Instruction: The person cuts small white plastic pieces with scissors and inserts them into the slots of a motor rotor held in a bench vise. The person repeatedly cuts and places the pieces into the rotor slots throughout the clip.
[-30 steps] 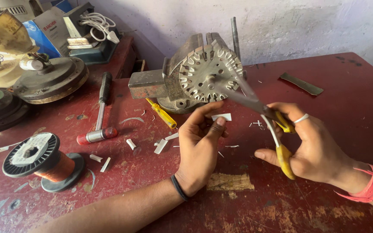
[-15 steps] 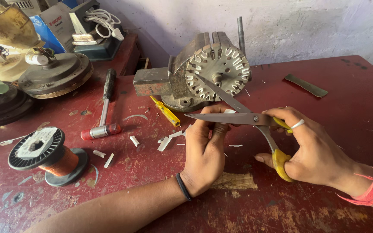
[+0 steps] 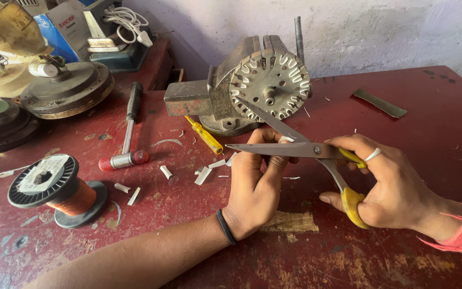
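My right hand (image 3: 397, 187) grips yellow-handled scissors (image 3: 295, 147), blades spread apart and pointing left. My left hand (image 3: 255, 184) sits just under the blades, fingers pinching a small white strip (image 3: 286, 139) between them. Behind the hands a round slotted metal motor core (image 3: 270, 84) with white slot liners is clamped upright in a grey bench vise (image 3: 209, 99) on the red table (image 3: 429, 107).
Cut white scraps (image 3: 203, 175) lie left of my left hand. A yellow screwdriver (image 3: 204, 134), a small hammer (image 3: 126, 126) and a copper wire spool (image 3: 54, 187) are further left. Fan motor parts (image 3: 65, 93) fill the back left; a flat metal strip (image 3: 379, 103) lies back right.
The scissors swung from pointing up at the motor core to lying level, blades opened wider. My left hand stayed in place holding the white strip at the blades.
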Motion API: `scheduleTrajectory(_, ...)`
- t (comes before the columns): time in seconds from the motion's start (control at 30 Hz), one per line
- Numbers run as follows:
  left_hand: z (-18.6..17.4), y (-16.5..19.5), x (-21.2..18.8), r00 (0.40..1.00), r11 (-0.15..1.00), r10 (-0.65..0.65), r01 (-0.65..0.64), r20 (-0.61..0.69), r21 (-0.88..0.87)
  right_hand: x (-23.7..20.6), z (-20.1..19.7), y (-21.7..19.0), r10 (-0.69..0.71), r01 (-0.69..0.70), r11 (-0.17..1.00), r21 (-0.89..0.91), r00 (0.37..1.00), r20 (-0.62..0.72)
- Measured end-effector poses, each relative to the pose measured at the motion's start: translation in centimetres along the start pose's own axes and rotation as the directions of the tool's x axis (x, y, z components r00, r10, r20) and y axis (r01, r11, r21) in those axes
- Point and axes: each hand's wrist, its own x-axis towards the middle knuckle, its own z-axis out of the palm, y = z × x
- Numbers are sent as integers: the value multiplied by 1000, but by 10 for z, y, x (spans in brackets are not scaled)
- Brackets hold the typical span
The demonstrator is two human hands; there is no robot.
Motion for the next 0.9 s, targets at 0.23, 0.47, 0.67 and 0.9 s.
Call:
scheduleTrajectory(0.23, 1, -2, -2, 1000, 1000, 9, -9, 3, -2, -1, 0, 1, -34, 34, 998, 49, 999, -15)
scheduleTrajectory(0.47, 0, -2, -1, 1000, 999, -2, 2, -11, 51, -3, 1, 5, 37, -40, 996, 74, 999, 37)
scheduleTrajectory(0.67, -1, -2, -1, 1000, 995, -29, 30, -11, 98, -4, 1, 7, -41, 39, 993, 108, 999, 17)
scheduleTrajectory(0.9, -2, -5, 0, 1000, 999, 25, -25, 1, 30, -5, 0, 8, -17, 15, 998, 64, 1000, 26)
